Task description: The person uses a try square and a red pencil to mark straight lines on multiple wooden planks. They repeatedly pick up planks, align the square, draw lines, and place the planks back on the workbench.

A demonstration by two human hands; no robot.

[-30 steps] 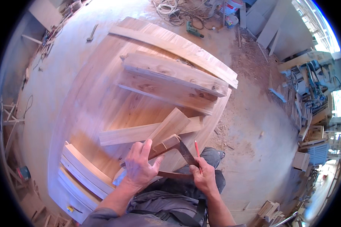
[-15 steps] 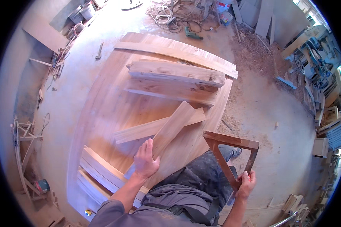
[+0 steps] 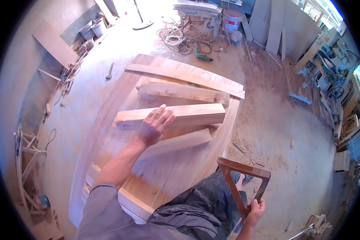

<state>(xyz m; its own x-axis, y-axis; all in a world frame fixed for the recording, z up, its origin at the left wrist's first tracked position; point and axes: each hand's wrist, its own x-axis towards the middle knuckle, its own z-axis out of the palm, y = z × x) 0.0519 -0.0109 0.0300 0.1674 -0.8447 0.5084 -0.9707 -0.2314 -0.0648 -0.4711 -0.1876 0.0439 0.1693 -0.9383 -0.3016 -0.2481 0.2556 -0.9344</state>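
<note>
One bare left hand [image 3: 157, 126] lay, in the head view, across a thick, squared beam of pale timber [image 3: 196, 113] at the centre, over a broad, pale wooden surface [image 3: 176, 172]; whether its fingers gripped, I could not tell. At four o'clock, the bare right hand [image 3: 255, 211] had its fingers closed round a brown, angular wooden frame [image 3: 244, 166].

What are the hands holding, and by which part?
The right hand holds a brown triangular wooden frame near its lower corner. The left hand touches a pale rectangular wooden beam; grip unclear.
</note>
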